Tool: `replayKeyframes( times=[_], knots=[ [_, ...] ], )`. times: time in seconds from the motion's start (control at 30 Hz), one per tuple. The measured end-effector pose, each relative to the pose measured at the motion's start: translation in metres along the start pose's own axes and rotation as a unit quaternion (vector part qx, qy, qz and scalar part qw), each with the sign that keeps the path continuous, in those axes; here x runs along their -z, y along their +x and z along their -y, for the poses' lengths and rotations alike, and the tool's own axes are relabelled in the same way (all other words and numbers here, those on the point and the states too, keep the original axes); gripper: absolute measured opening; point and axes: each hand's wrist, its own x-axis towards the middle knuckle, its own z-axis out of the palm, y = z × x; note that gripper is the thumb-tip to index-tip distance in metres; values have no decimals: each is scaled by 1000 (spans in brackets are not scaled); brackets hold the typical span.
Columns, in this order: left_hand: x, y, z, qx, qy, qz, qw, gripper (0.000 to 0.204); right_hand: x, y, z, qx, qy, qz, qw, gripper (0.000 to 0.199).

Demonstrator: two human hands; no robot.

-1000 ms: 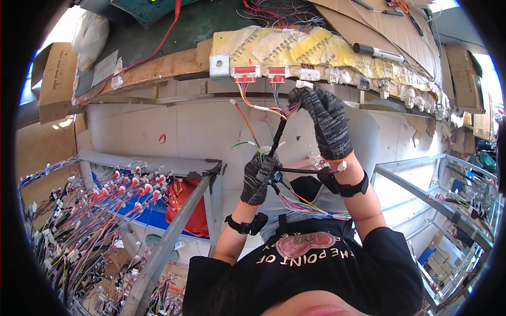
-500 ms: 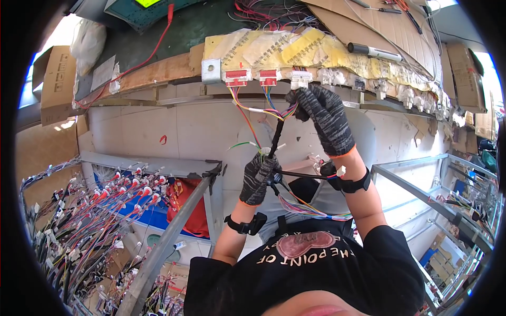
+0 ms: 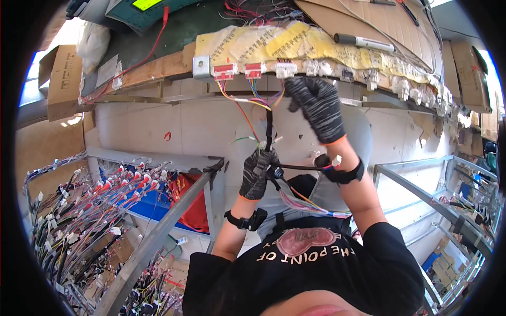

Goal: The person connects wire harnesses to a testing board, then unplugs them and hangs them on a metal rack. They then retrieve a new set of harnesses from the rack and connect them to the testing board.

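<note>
My left hand, in a dark grey knitted glove, is closed around the black-taped trunk of a wire harness. Coloured wires fan out from that trunk to a red-and-white connector, a second red-and-white connector and a white connector along the bench edge. Beside the white connector is my right hand, gloved alike, its thumb and forefinger apart and nothing visible between them. Below the left hand, more harness wires hang across my lap, and a black branch runs toward my right wrist.
Yellow-taped board lines the bench edge, with more white sockets to the right. A black-and-white marker lies on it. Metal frames flank me; many wire harnesses hang at left. A cardboard box stands far left.
My right hand has come off the white connector and sits slightly right of it, fingers loosened. My left hand keeps its hold on the harness. The whole view has shifted a little.
</note>
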Motion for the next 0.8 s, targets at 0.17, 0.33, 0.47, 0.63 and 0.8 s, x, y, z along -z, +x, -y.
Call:
replayKeyframes(
  times=[0.17, 0.33, 0.47, 0.63, 0.8],
  knots=[
    [-10, 4, -4, 42, -82, 21, 996, 29, 65, -44, -3, -65, 183, 285, 938, 33],
    [-27, 13, -2, 61, -116, 17, 991, 27, 54, -52, -1, 11, 236, 280, 931, 44],
    [-23, 20, 16, 62, -110, 80, 989, 28, 29, -30, 11, -72, 192, 122, 971, 26],
    [-48, 29, -9, 49, -67, 125, 989, 46, 12, -15, -6, -49, 139, -74, 986, 14],
    [-58, 29, -42, -118, 259, 196, 939, 40, 3, -18, -6, -29, 187, -111, 976, 10]
  ],
)
